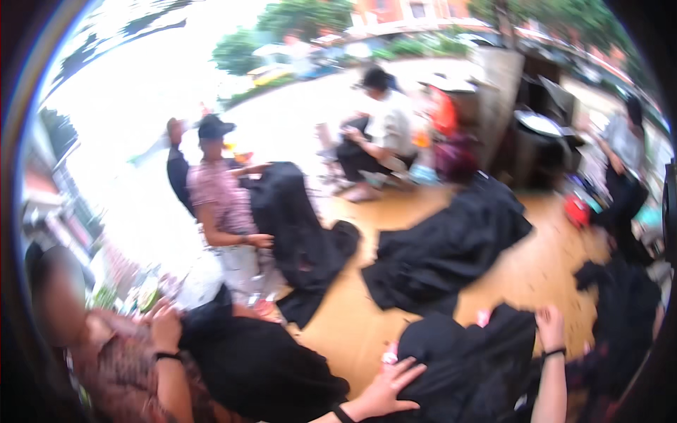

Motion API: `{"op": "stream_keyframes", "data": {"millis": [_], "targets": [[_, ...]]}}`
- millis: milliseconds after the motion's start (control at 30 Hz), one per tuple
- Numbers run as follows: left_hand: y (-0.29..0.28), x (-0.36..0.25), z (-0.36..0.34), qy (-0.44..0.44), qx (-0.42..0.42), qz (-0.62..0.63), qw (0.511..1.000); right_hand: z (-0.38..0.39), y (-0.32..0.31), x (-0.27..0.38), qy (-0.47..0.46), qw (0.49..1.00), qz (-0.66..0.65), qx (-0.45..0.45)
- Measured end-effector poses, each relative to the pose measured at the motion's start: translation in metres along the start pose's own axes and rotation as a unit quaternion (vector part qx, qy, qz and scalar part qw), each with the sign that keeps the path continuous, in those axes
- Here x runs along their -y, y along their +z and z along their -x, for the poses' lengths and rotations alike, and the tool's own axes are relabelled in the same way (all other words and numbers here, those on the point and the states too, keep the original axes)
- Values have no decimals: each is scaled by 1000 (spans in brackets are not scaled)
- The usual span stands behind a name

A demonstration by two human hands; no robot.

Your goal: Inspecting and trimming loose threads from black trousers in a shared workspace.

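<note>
A black garment [458, 363] lies spread over the tan work surface [352, 342] right in front of me; its exact kind cannot be made out. My left hand [384, 389] rests on its left side, fingers spread and flat. At the garment's upper right edge, my right hand [551, 330] is closed, pinching the cloth. Small pink bits show at the garment's edge near both hands. Blur hides finer detail.
Beyond lies another black garment [444, 243]. At left, a nearby person handles black cloth [261, 359], and a standing person in a cap [218, 183] holds up a dark garment [282, 204]. Someone crouches behind [381, 134]. More black cloth [627, 310] is piled at right.
</note>
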State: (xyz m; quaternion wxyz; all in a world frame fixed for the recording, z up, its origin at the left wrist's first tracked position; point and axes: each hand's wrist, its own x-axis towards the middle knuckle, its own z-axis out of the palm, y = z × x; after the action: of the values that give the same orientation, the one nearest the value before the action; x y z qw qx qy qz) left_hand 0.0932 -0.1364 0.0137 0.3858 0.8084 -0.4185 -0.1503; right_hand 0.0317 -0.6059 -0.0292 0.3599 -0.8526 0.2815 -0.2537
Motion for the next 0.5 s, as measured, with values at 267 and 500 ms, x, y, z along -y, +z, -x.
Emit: {"op": "stream_keyframes", "data": {"millis": [267, 500], "targets": [[-10, -11, 47, -68, -78, -39, 994, 58, 4, 25, -38, 991, -24, 123], [7, 2, 46, -53, -106, -103, 988, 107, -52, 92, 49, 961, 51, 266]]}}
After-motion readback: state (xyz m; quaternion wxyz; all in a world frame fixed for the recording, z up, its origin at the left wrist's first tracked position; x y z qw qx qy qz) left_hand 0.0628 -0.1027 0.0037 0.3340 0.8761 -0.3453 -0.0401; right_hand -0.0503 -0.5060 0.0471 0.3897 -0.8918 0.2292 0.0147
